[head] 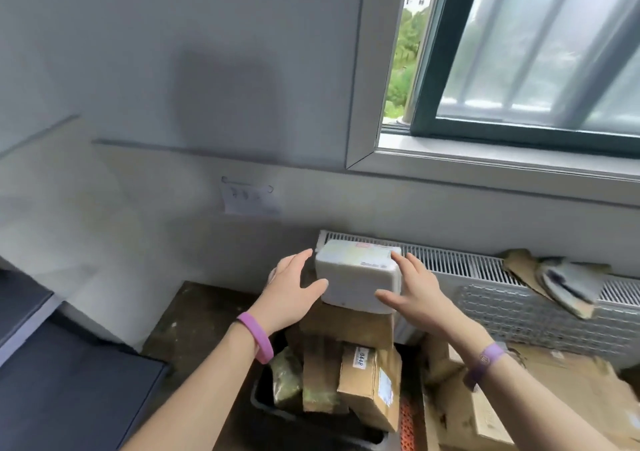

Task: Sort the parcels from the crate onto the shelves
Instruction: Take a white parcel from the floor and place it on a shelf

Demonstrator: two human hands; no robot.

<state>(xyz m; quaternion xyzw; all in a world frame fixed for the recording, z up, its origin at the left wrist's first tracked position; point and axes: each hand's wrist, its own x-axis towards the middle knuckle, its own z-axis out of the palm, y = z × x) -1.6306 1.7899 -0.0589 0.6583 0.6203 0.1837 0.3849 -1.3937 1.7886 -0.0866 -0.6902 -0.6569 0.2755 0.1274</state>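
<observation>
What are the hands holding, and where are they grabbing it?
A white foam box, between both hands: the left hand at its left end and the right hand at its right end, thumbs on its front face. It sits on top of a brown parcel.

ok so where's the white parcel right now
Head view, centre: the white parcel is between the left hand and right hand, over the brown boxes piled in the crate, with the radiator behind it.

Lighting: moderate daylight from window [502, 62], upper right. Shadows: soft grey patch on wall [104, 52]; lower left corner dim. Glare: pale sheen across glass [571, 35]. Blur: slight motion smear overall, parcels [367, 381] at bottom edge softest. Distortion: wide-angle bend, verticals leaning.
</observation>
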